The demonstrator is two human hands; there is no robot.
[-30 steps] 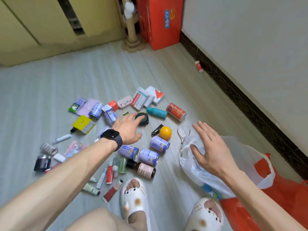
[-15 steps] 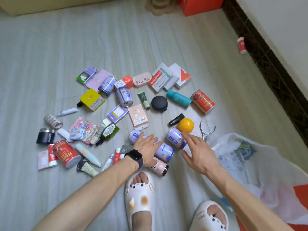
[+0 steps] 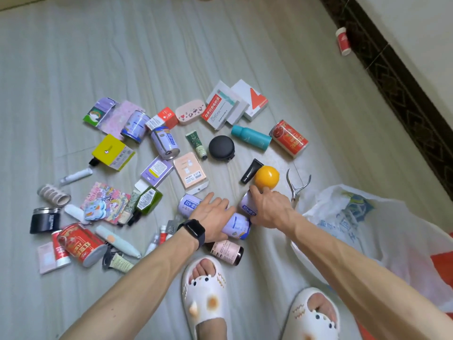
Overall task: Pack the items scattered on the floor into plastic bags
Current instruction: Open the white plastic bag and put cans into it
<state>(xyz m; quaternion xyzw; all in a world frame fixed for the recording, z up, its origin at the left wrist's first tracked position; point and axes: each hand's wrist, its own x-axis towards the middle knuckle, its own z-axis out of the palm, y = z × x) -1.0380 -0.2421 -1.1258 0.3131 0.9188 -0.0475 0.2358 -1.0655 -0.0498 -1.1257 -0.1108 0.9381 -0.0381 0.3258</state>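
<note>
Watching the head feed, I have three purple cans lying on their sides in the middle of the floor scatter. The right hand (image 3: 269, 209) grips the can by the orange (image 3: 247, 206), with the thumb curled on one side and the forefinger over the other. Its fingertip is at the orange (image 3: 266, 179), though I cannot tell if they touch. The left hand (image 3: 213, 217) lies flat across the other two cans, fingers straight and close together. The far-left can (image 3: 187, 204) is partly under its fingers and the near can (image 3: 236, 227) is under its thumb side. A dark watch (image 3: 193, 231) sits on that wrist.

To the right, the white plastic bag (image 3: 392, 229) lies crumpled on the floor with a few things inside, and a red bag (image 3: 441, 263) shows at its right edge. Nail nippers (image 3: 297, 185) lie between the orange and the bag. A black tube (image 3: 251, 170) lies against the orange's far side. A brown bottle (image 3: 226, 251) lies just beside the near can, by a white slipper (image 3: 206, 290). Farther out lie boxes, tubes, a red can (image 3: 289, 138) and a teal bottle (image 3: 250, 137).
</note>
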